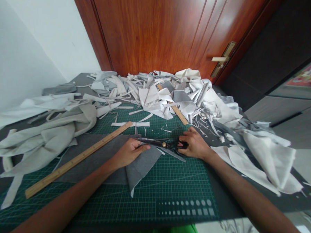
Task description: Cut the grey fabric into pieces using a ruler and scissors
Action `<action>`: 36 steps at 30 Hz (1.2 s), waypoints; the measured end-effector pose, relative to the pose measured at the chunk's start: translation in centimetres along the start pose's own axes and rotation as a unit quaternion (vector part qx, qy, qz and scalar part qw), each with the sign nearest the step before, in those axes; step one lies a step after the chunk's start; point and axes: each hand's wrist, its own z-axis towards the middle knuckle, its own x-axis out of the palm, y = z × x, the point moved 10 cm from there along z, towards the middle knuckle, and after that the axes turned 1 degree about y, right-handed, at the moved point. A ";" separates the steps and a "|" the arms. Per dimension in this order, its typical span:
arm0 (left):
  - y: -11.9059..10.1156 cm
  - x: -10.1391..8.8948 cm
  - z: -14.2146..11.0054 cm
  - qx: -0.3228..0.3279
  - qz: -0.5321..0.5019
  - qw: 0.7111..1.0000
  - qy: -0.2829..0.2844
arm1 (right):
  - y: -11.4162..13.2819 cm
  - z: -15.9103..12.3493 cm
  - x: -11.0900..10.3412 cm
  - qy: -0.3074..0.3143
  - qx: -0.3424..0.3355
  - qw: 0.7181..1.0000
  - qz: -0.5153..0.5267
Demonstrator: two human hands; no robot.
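- Black-handled tailor's shears (160, 143): one pair, lying across the top edge of the grey cloth (144, 164), with a brass pivot and the blades pointing toward my left hand.
- My right hand (195, 144) is at the handles, its fingers (183, 143) curled and clamped on them. The loops are too hidden to tell whether my fingers pass through them.
- My left hand (129, 153) lies flat on the grey cloth, its fingers (143, 147) close together and gripping nothing.
- One piece of grey cloth sits in front of me, on the green cutting mat (149, 196). One mat shows, laid on the dark table (229, 210).
- Wooden rulers: two. The long one (78, 158) lies just beside the grey cloth, and the other (177, 112) runs from the heap of offcuts (154, 95) onto the mat.
- The offcuts can't be counted — too many, and tangled.
- Two larger cloth masses flank me: beige cloth (42, 143) on the left, white cloth (254, 167) on the right.
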 end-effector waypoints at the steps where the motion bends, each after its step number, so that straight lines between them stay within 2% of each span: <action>1: -0.5 0.0 0.0 0.013 -0.007 1.000 0.002 | 0.0 0.0 -0.1 -0.003 0.002 1.000 0.000; 5: -1.5 -0.3 0.2 0.030 -0.016 0.999 -0.011 | -0.2 -0.1 -0.3 -0.005 0.003 1.000 0.019; 14: -0.4 -1.8 -0.2 -0.007 -0.016 0.996 -0.087 | 0.2 0.0 -0.2 0.023 -0.006 0.999 0.040; 19: -1.4 -2.7 -0.3 0.038 0.017 0.993 -0.111 | 0.2 -0.1 -0.1 0.041 0.001 0.999 0.031; 27: -1.6 -2.1 0.0 0.060 0.012 0.995 -0.075 | 0.3 -0.1 -0.1 0.040 0.010 0.999 0.002; 33: 0.2 -0.4 0.4 0.006 -0.079 0.997 -0.009 | -0.7 -0.1 -0.4 0.039 0.014 0.999 -0.006; 36: 0.1 -0.8 0.3 0.011 -0.057 0.998 -0.025 | -1.2 -0.2 -0.5 0.039 0.013 0.999 -0.008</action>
